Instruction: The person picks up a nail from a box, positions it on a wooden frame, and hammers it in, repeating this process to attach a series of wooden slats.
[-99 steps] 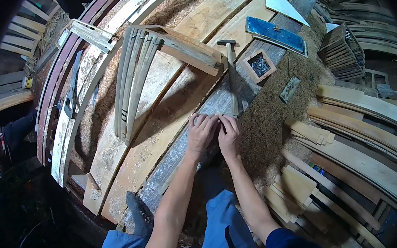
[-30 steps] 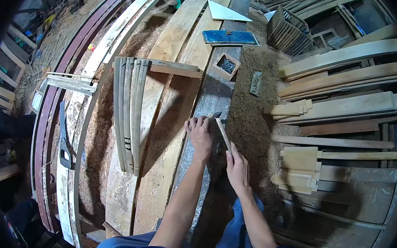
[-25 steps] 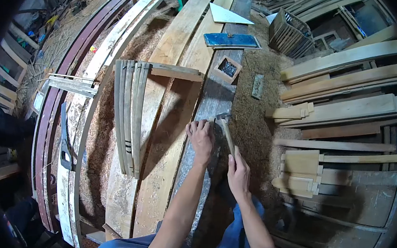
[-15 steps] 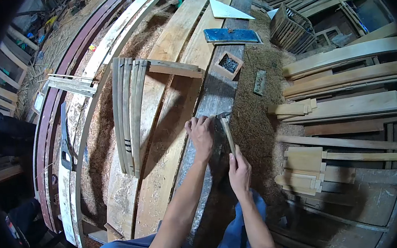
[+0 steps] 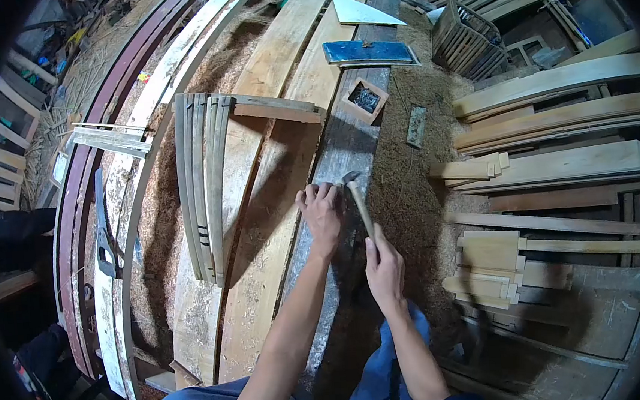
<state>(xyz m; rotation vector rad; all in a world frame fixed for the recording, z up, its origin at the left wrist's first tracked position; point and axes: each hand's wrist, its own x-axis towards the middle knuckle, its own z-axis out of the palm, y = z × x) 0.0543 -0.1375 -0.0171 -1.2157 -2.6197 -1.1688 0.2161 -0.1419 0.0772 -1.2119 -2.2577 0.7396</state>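
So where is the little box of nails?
In the head view, the small wooden box of nails sits toward the top centre on the grey plank, just below the blue board, beyond the hammer.

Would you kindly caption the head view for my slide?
Right hand swings a hammer beside the left hand on a grey plank.

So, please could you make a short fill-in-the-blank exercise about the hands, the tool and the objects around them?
1. The right hand grips the wooden handle of a ____.
2. The left hand presses on the grey ____, close beside the hammer head.
3. The small square wooden box holds ____.
4. Beyond that box lies a flat panel of ____ colour.

Missing words: hammer; plank; nails; blue
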